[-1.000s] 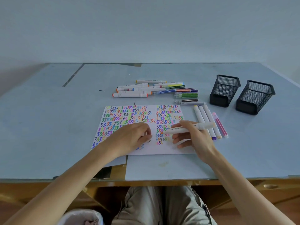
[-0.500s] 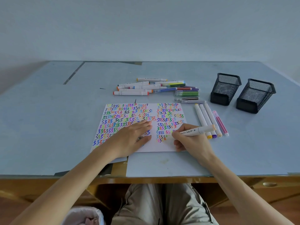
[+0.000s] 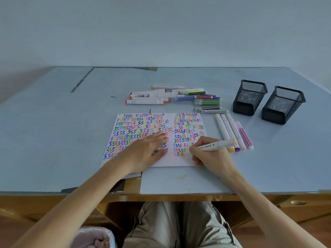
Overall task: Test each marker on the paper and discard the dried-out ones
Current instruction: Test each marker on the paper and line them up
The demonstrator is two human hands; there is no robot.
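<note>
Paper [image 3: 186, 161]: one white sheet, flat on the table [image 3: 53, 140], covered in rows of coloured zigzags except a bare strip along its near edge. Left hand [image 3: 145, 153]: lay palm down on the sheet, fingers spread flat and holding nothing, their tips just left of the newest marks. Right hand [image 3: 209, 156]: fingers pinched narrow round a white marker [image 3: 215, 145], its peach-capped end pointing away to the right, its tip down on the paper just left of the fingertips, at a fresh orange squiggle. Four markers [image 3: 230, 133]: laid side by side just beyond the right knuckles, off the sheet's right edge, caps toward the person. Marker pile [image 3: 172, 96]: heaped loosely well beyond both sets of fingers, past the sheet's far edge. Two mesh cups [image 3: 268, 101]: black, upright, far right of the right hand, standing beside each other. Bin [image 3: 93, 237]: white-lined, below the table edge, under the left forearm.
</note>
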